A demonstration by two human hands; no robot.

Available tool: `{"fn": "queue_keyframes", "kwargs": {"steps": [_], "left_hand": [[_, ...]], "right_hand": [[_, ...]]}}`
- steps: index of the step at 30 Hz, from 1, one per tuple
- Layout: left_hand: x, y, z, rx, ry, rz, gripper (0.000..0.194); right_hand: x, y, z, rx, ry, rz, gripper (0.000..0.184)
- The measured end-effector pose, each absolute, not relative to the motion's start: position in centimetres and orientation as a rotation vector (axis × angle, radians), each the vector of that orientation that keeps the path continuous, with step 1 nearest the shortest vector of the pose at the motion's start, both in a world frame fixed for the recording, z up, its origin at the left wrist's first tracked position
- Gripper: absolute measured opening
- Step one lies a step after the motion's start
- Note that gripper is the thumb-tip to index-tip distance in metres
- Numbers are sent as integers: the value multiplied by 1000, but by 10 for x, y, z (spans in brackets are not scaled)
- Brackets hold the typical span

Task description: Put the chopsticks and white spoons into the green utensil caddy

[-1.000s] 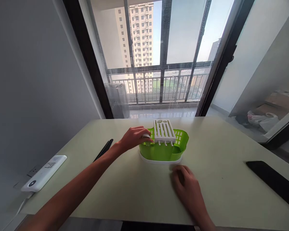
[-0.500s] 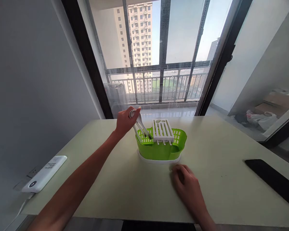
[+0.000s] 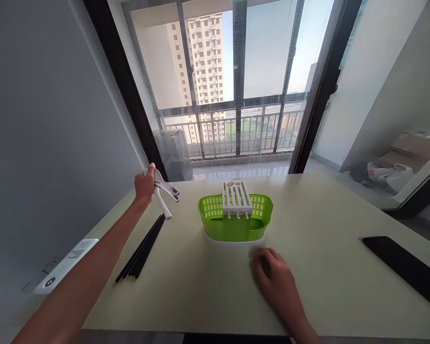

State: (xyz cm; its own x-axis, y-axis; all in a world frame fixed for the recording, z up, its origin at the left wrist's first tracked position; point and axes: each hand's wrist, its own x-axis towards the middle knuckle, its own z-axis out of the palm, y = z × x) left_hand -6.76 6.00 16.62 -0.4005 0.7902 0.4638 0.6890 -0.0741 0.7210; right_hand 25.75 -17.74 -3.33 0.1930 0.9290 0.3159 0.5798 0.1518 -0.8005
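My left hand (image 3: pixel 145 186) is closed around several white spoons (image 3: pixel 163 203), held above the left back part of the table. Their handles point down and to the right, and two carry dark marks near their ends. Below them lies a bundle of black chopsticks (image 3: pixel 143 248). In the middle of the table stands a green cutlery basket (image 3: pixel 241 231) on a white base, with a white slotted rack (image 3: pixel 237 197) across its top. My right hand (image 3: pixel 274 282) rests on the table just in front of the basket, fingers curled, with nothing visible in them.
On the left edge lies a white power strip-like device (image 3: pixel 68 263), partly behind my left forearm. A long black flat object (image 3: pixel 404 267) lies at the right. Beyond the table's far edge are dark-framed glass doors (image 3: pixel 239 62).
My left hand has lifted the white spoons out of the basket and carried them left. The chopsticks, hidden behind my arm before, now show. My right hand has barely moved.
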Motion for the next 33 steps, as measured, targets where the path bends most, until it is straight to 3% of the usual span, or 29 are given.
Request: {"fn": "queue_keyframes", "kwargs": {"steps": [7,15,33], "left_hand": [[-86,24,107,1895,2049,910,54],[-75,20,78,2218,1853,502,53],[-81,19,46,2426,1889,323,50]], "right_hand": [[256,-177,-34,-1537,-1490,425,18],[257,-175,-34,-1526,-1495,406,20],[258,-178,-34,-1532,-1493,450,20]]}}
